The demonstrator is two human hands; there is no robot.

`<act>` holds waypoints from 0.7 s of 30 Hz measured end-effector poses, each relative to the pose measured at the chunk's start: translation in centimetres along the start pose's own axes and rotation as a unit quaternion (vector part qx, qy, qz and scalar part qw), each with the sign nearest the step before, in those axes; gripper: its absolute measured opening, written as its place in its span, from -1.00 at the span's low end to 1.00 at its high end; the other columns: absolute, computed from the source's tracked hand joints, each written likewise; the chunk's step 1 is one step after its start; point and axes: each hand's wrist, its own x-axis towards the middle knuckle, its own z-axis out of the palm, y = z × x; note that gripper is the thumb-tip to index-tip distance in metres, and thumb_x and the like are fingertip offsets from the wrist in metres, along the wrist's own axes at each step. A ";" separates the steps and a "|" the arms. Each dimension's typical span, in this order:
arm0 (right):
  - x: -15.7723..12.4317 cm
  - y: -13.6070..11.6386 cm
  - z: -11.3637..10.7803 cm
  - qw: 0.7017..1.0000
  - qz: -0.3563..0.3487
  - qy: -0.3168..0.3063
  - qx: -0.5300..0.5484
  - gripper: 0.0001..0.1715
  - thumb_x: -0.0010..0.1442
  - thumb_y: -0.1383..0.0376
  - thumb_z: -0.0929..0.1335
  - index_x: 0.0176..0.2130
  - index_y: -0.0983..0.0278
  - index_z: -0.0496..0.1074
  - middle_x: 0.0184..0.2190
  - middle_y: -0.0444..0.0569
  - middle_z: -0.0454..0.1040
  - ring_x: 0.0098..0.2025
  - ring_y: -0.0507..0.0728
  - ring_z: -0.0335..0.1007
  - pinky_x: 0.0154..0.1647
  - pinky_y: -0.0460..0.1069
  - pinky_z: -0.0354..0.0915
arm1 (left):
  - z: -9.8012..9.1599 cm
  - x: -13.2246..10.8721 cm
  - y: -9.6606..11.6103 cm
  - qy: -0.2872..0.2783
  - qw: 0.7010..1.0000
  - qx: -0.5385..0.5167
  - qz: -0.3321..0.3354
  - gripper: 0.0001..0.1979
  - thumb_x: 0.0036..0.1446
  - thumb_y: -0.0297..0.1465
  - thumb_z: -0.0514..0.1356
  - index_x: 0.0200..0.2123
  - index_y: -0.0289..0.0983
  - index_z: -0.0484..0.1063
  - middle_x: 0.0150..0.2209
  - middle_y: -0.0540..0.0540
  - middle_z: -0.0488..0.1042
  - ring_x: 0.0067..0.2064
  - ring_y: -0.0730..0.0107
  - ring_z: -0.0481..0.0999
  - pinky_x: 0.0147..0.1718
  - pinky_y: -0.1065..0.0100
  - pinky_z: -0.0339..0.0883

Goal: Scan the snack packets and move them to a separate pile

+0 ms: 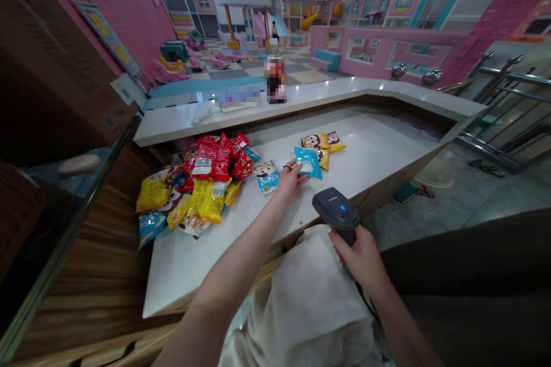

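Where the left hand [290,180] reaches out over the desk, it has a small blue foil snack packet [308,163] pinched by its near edge. The thumb lies on top and the fingers are curled shut beneath. The packet sits low over the white counter top [387,149], roughly mid-desk, with its flat face and pale printed patch turned upward. That looks like a hold chosen to keep the print unobscured.

Nearer the body, the right hand [364,258] is wrapped fully closed around the grip of a black handheld barcode scanner [337,212]. Its head points forward and down toward the packet, a small blue light showing on top. The 2 are near but apart, which suits a reader that works without contact.

Just beyond the blue packet lies a small cluster of yellow-brown snack packets [331,141], partly under it. To its left rests 1 blue-and-white packet [267,176], and further left a loose heap of red and yellow snack bags [202,183]. The 2 groups sit well apart, which suggests sorting.

Behind runs a raised white ledge [365,92] bearing a clear plastic bottle [275,77]. A pale cloth [310,304] covers the lap.
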 end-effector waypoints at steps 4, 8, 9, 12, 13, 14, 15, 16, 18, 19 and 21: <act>0.0 0.1 -0.5 1.000 0.007 0.009 -0.002 -0.69 0.15 0.10 0.36 -0.30 0.31 0.51 -0.69 -0.12 0.44 -0.69 0.13 0.35 -0.64 -0.05 0.26 | 1.4 2.9 -0.1 -0.025 0.997 0.075 0.014 -0.56 0.27 -0.42 0.16 0.20 -0.30 0.26 -0.08 -0.20 0.57 -0.11 0.40 0.58 0.08 0.26 0.36; 0.0 0.2 -0.8 1.000 0.002 0.013 -0.021 -0.69 0.14 0.10 0.37 -0.32 0.30 0.53 -0.72 -0.12 0.43 -0.64 0.16 0.41 -0.62 -0.05 0.27 | -0.8 2.2 0.0 -0.054 0.965 0.224 0.126 -0.53 0.16 -0.58 0.13 0.15 -0.33 0.35 0.13 -0.25 0.47 0.16 0.27 0.46 0.25 0.18 0.19; -0.1 0.3 -0.8 1.000 0.003 0.011 -0.021 -0.68 0.14 0.09 0.37 -0.33 0.30 0.53 -0.72 -0.11 0.44 -0.62 0.17 0.43 -0.61 -0.05 0.28 | -1.9 1.6 0.2 -0.058 0.944 0.277 0.170 -0.53 0.13 -0.60 0.11 0.13 -0.32 0.38 0.15 -0.25 0.46 0.18 0.24 0.43 0.27 0.15 0.16; -0.3 0.7 -0.8 1.000 0.009 0.005 -0.020 -0.67 0.15 0.08 0.37 -0.33 0.29 0.54 -0.71 -0.10 0.44 -0.60 0.19 0.45 -0.59 -0.04 0.30 | -5.8 -0.4 1.8 -0.052 0.879 0.384 0.279 -0.49 0.05 -0.61 0.11 0.10 -0.25 0.46 0.18 -0.20 0.44 0.24 0.15 0.36 0.34 0.03 0.03; -0.4 0.8 -0.8 1.000 0.010 0.004 -0.021 -0.67 0.15 0.08 0.37 -0.32 0.30 0.55 -0.71 -0.11 0.44 -0.60 0.19 0.44 -0.59 -0.03 0.30 | -7.3 -0.9 2.5 -0.054 0.866 0.395 0.301 -0.47 0.03 -0.60 0.12 0.08 -0.21 0.48 0.20 -0.16 0.42 0.28 0.14 0.31 0.36 0.02 -0.04; -0.4 0.9 -0.8 1.000 0.010 0.004 -0.021 -0.67 0.15 0.08 0.38 -0.31 0.30 0.55 -0.71 -0.11 0.44 -0.61 0.19 0.43 -0.59 -0.03 0.29 | -8.7 -1.2 3.4 -0.063 0.855 0.406 0.317 -0.46 0.02 -0.60 0.12 0.08 -0.18 0.50 0.23 -0.13 0.39 0.32 0.15 0.25 0.39 0.04 -0.10; -0.5 1.0 -0.8 1.000 0.010 0.003 -0.019 -0.68 0.16 0.09 0.38 -0.30 0.30 0.55 -0.71 -0.11 0.44 -0.62 0.18 0.42 -0.60 -0.03 0.28 | -10.1 -1.4 4.3 -0.077 0.836 0.434 0.327 -0.44 0.01 -0.61 0.12 0.09 -0.15 0.50 0.28 -0.10 0.35 0.37 0.15 0.17 0.40 0.05 -0.17; -0.6 1.0 -0.8 1.000 0.008 0.005 -0.013 -0.68 0.16 0.10 0.38 -0.29 0.30 0.54 -0.70 -0.11 0.45 -0.63 0.18 0.42 -0.61 -0.03 0.28 | -11.3 -1.3 5.1 -0.097 0.804 0.486 0.328 -0.41 0.00 -0.61 0.11 0.12 -0.14 0.48 0.32 -0.07 0.30 0.41 0.15 0.09 0.41 0.04 -0.22; -0.6 1.0 -0.7 1.000 0.005 0.009 0.004 -0.69 0.16 0.11 0.38 -0.28 0.30 0.54 -0.68 -0.10 0.46 -0.63 0.17 0.41 -0.62 -0.04 0.27 | -13.3 -0.9 6.4 -0.138 0.713 0.607 0.322 -0.35 0.02 -0.62 0.07 0.20 -0.15 0.42 0.38 -0.06 0.19 0.46 0.16 -0.04 0.40 -0.01 -0.26; -0.6 1.0 -0.7 1.000 0.005 0.012 0.012 -0.70 0.16 0.11 0.38 -0.28 0.31 0.54 -0.68 -0.10 0.46 -0.63 0.16 0.40 -0.62 -0.04 0.27 | -14.0 -0.5 6.9 -0.154 0.666 0.656 0.319 -0.33 0.03 -0.62 0.05 0.23 -0.15 0.39 0.39 -0.07 0.17 0.46 0.16 -0.07 0.39 -0.03 -0.28; -0.6 0.9 -0.6 1.000 0.007 0.012 0.019 -0.69 0.16 0.11 0.38 -0.27 0.31 0.53 -0.68 -0.11 0.45 -0.65 0.15 0.38 -0.63 -0.05 0.26 | -14.6 0.1 7.3 -0.176 0.602 0.710 0.319 -0.33 0.07 -0.62 0.01 0.25 -0.15 0.36 0.38 -0.11 0.18 0.45 0.17 -0.01 0.39 -0.04 -0.29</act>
